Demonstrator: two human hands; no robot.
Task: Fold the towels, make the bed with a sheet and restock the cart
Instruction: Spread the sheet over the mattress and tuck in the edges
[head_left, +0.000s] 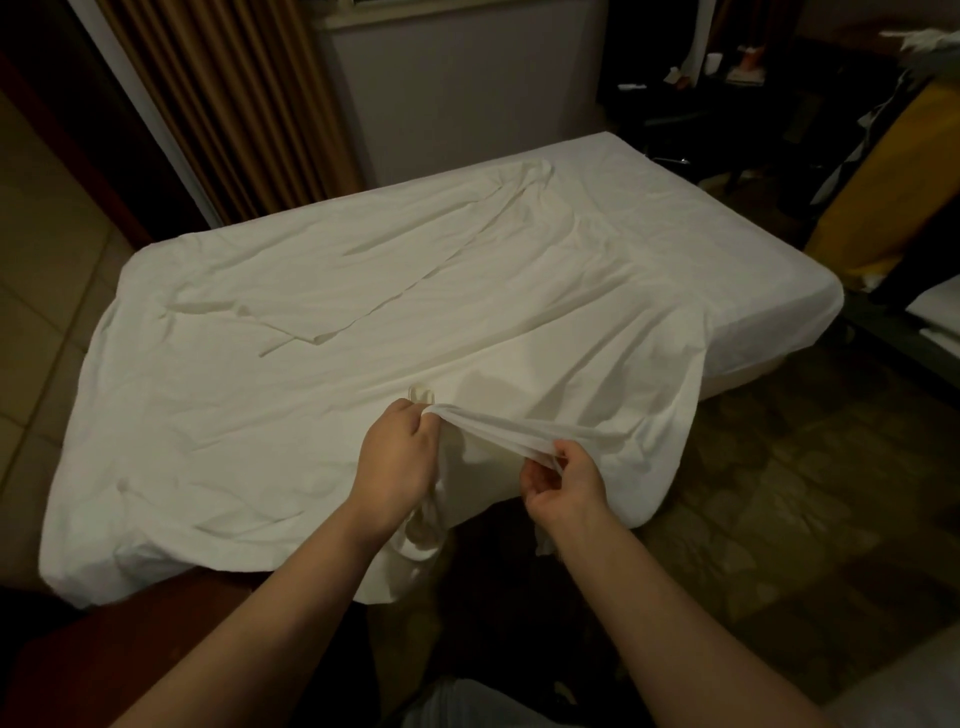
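Note:
A white sheet (322, 291) lies rumpled over the bed (753, 312), with a folded-back flap across its far middle and loose cloth hanging off the near edge. My left hand (397, 457) grips a bunched ridge of the sheet at the near edge. My right hand (566, 480) pinches the same bunched strip a little to the right, and the strip is stretched taut between the two hands. The bed's far right corner shows smooth mattress cover beside the sheet.
A cart with a yellow bag (883, 171) stands right of the bed, with a stack of white linen (935, 317) below it. Brown curtains (234, 104) hang at the back left. A dark shelf with small items (727, 67) sits at the back right. Tiled floor runs along the left.

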